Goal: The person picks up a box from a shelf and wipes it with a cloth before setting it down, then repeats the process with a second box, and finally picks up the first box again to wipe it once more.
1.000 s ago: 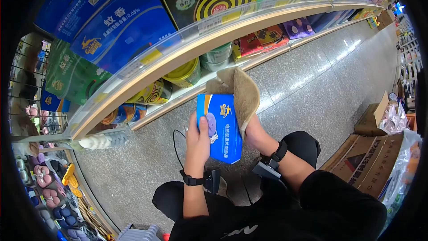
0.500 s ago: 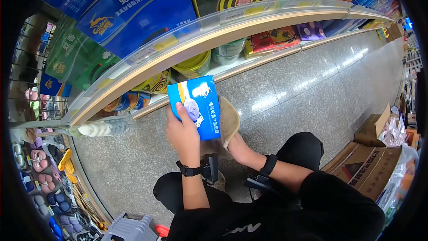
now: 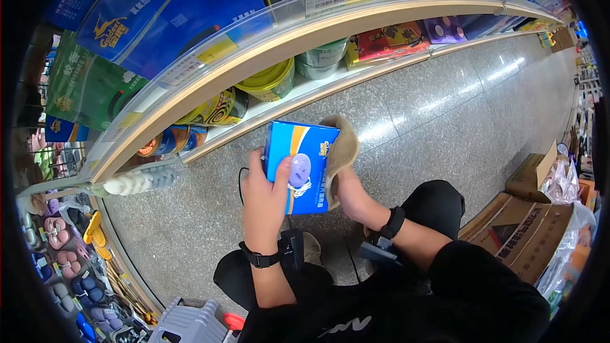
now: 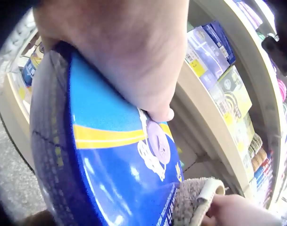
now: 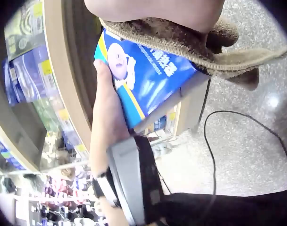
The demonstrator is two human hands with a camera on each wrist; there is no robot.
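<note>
A blue box (image 3: pixel 312 184) with a purple heater device printed on it is held up in front of the person. My left hand (image 3: pixel 264 198) grips it from the left side, thumb across the printed front. My right hand (image 3: pixel 358 197) holds a brown cloth (image 3: pixel 344 146) with a stitched edge against the box's right end. In the right wrist view the cloth (image 5: pixel 176 40) lies along the box (image 5: pixel 155 77), bunched under the palm. The left wrist view shows the cloth (image 4: pixel 190 197) at the box's far corner, with the right fingers partly hidden behind it.
A curved shelf (image 3: pixel 279 37) of mosquito coil boxes stands ahead, with yellow tubs (image 3: pixel 270 81) and green tubs (image 3: pixel 322 57) below. Slippers (image 3: pixel 60 235) hang at left. Cardboard boxes (image 3: pixel 518 232) stand at right, and a grey plastic basket (image 3: pixel 189 322) is on the floor.
The box goes left and up, then comes back right and turns slightly. The cloth in the right hand shifts with it and now laps over the box's right edge.
</note>
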